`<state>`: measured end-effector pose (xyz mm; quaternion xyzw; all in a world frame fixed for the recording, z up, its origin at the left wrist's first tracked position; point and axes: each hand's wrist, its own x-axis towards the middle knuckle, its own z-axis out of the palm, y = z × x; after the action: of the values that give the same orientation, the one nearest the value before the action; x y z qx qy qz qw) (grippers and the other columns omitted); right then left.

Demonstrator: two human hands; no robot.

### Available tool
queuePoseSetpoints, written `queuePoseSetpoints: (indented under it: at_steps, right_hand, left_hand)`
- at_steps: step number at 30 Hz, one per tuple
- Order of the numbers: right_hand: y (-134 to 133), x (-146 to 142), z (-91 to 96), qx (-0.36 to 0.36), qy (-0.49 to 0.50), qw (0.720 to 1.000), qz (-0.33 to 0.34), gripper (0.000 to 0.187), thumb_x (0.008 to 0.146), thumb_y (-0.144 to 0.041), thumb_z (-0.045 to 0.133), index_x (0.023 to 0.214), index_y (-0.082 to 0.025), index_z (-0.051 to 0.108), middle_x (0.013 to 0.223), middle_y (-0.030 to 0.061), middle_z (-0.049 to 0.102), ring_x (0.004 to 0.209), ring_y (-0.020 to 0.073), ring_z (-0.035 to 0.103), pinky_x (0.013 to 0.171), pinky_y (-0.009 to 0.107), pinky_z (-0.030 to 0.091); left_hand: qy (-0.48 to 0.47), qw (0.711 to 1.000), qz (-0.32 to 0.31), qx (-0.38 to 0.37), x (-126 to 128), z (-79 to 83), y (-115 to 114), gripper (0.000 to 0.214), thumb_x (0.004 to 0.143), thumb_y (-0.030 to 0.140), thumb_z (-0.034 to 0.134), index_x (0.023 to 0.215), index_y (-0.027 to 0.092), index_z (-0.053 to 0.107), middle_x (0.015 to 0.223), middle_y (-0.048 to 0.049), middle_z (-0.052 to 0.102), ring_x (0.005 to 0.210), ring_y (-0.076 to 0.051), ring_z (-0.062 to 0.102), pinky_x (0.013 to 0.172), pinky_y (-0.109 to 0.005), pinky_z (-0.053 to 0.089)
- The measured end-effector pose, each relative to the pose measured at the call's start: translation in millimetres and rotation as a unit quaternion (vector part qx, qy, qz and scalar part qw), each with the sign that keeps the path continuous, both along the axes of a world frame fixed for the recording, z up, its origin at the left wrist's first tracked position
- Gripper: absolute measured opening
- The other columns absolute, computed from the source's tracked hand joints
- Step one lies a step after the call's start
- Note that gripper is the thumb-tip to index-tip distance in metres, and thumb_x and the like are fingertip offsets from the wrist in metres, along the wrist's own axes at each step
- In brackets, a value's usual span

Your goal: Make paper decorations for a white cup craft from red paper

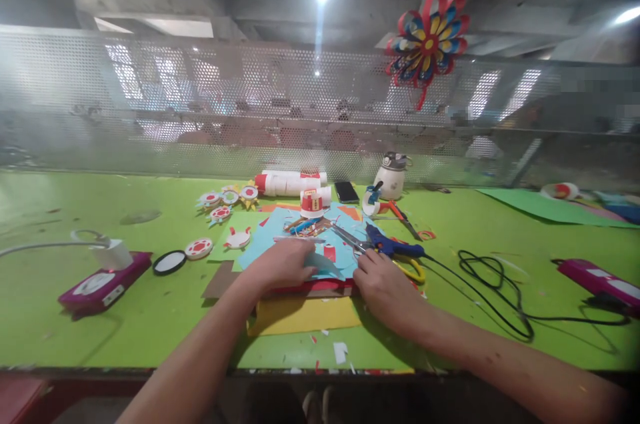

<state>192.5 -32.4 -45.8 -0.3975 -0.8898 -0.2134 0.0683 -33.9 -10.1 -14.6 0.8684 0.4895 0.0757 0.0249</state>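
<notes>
My left hand (280,265) rests on a stack of coloured paper sheets, fingers curled over a pale blue piece of paper (323,265). My right hand (383,287) lies at the stack's right edge, fingers bent down onto the sheets beside the blue piece. Under both hands lie a light blue sheet (265,244), a red sheet (320,287) and a yellow sheet (300,316). A blue glue gun (393,247) and scissors (350,237) lie just beyond my right hand.
White glue bottles (287,184), a phone (346,192), a white kettle (391,176) and small paper ornaments (220,205) stand behind on the green table (100,331). Black cable (495,291) loops on the right. Pink devices (103,283) (600,283) sit at both sides. A perforated metal screen (150,104) closes the back.
</notes>
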Motion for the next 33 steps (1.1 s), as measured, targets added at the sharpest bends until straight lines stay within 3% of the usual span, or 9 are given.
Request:
queuePoseSetpoints:
  at_steps: [3, 11, 15, 19, 21, 23, 28, 33]
  right_hand:
    - [-0.2, 0.7, 1.4, -0.006, 0.012, 1.0, -0.002, 0.009, 0.079, -0.009, 0.056, 0.076, -0.016, 0.061, 0.086, 0.0095, 0.06, 0.084, 0.0246, 0.047, 0.07, 0.035, 0.031]
    - [-1.1, 3.5, -0.1, -0.018, -0.004, 1.0, 0.012, 0.013, 0.078, -0.006, 0.055, 0.077, -0.014, 0.064, 0.085, 0.0103, 0.061, 0.083, 0.0245, 0.048, 0.07, 0.035, 0.032]
    - [-0.4, -5.0, 19.2, -0.029, 0.013, 0.998, 0.047, 0.019, 0.086, -0.017, 0.051, 0.072, -0.015, 0.063, 0.079, 0.0094, 0.061, 0.082, 0.0233, 0.05, 0.07, 0.035, 0.034]
    - [27.9, -53.8, 60.1, -0.083, 0.03, 0.994, 0.057, 0.024, 0.091, -0.023, 0.045, 0.086, -0.012, 0.065, 0.091, 0.0119, 0.064, 0.093, 0.0235, 0.053, 0.075, 0.033, 0.038]
    - [56.7, -93.0, 75.6, -0.134, -0.008, 0.989, 0.057, 0.025, 0.092, -0.021, 0.042, 0.097, -0.01, 0.065, 0.1, 0.0137, 0.064, 0.1, 0.0249, 0.053, 0.078, 0.034, 0.041]
    - [90.5, -135.9, 82.7, -0.175, -0.045, 0.981, 0.071, 0.023, 0.092, -0.02, 0.045, 0.098, -0.012, 0.065, 0.101, 0.0113, 0.065, 0.094, 0.0218, 0.058, 0.076, 0.033, 0.044]
    - [164.0, -221.2, 71.6, -0.265, -0.159, 0.947, 0.082, 0.03, 0.089, -0.031, 0.056, 0.115, -0.015, 0.056, 0.116, 0.0075, 0.058, 0.097, 0.021, 0.06, 0.081, 0.041, 0.051]
    - [205.3, -251.3, 52.9, -0.317, -0.212, 0.922, 0.069, 0.03, 0.09, -0.03, 0.055, 0.115, -0.014, 0.057, 0.117, 0.0063, 0.058, 0.099, 0.0228, 0.06, 0.082, 0.04, 0.051]
  left_hand:
    - [0.015, 1.0, -0.02, 0.006, 2.1, -1.5, -3.1, 0.035, 0.076, 0.042, 0.055, 0.099, 0.017, 0.061, 0.103, -0.0121, 0.067, 0.095, -0.027, 0.061, 0.081, -0.037, 0.047]
    - [0.041, 0.998, -0.025, 0.047, 4.5, -8.8, -0.1, 0.017, 0.078, 0.019, 0.048, 0.088, 0.015, 0.061, 0.094, -0.0123, 0.067, 0.087, -0.025, 0.062, 0.072, -0.034, 0.047]
    - [0.051, 0.996, -0.035, 0.058, 6.5, -11.8, 0.3, 0.018, 0.075, 0.013, 0.047, 0.083, 0.013, 0.063, 0.088, -0.0139, 0.067, 0.081, -0.025, 0.062, 0.069, -0.034, 0.047]
    - [0.061, 0.995, -0.049, 0.063, 10.6, -15.6, -0.2, 0.021, 0.072, 0.008, 0.049, 0.086, 0.012, 0.064, 0.087, -0.0151, 0.067, 0.08, -0.026, 0.063, 0.069, -0.035, 0.047]
    - [0.067, 0.994, -0.056, 0.062, 12.3, -15.9, -1.2, 0.02, 0.071, 0.007, 0.051, 0.085, 0.012, 0.064, 0.084, -0.0148, 0.067, 0.077, -0.026, 0.063, 0.068, -0.035, 0.047]
    - [0.073, 0.993, -0.062, 0.063, 13.3, -15.0, -2.8, 0.015, 0.071, 0.01, 0.053, 0.081, 0.011, 0.064, 0.081, -0.0148, 0.066, 0.075, -0.026, 0.063, 0.067, -0.036, 0.048]
    - [0.073, 0.99, -0.085, 0.084, 13.3, -14.9, -5.9, 0.015, 0.077, 0.015, 0.051, 0.083, 0.011, 0.063, 0.083, -0.0144, 0.064, 0.078, -0.025, 0.06, 0.067, -0.036, 0.048]
    - [0.054, 0.992, -0.083, 0.083, 13.1, -12.8, -7.1, 0.016, 0.078, 0.012, 0.048, 0.082, 0.01, 0.063, 0.082, -0.0145, 0.062, 0.079, -0.026, 0.058, 0.063, -0.035, 0.047]
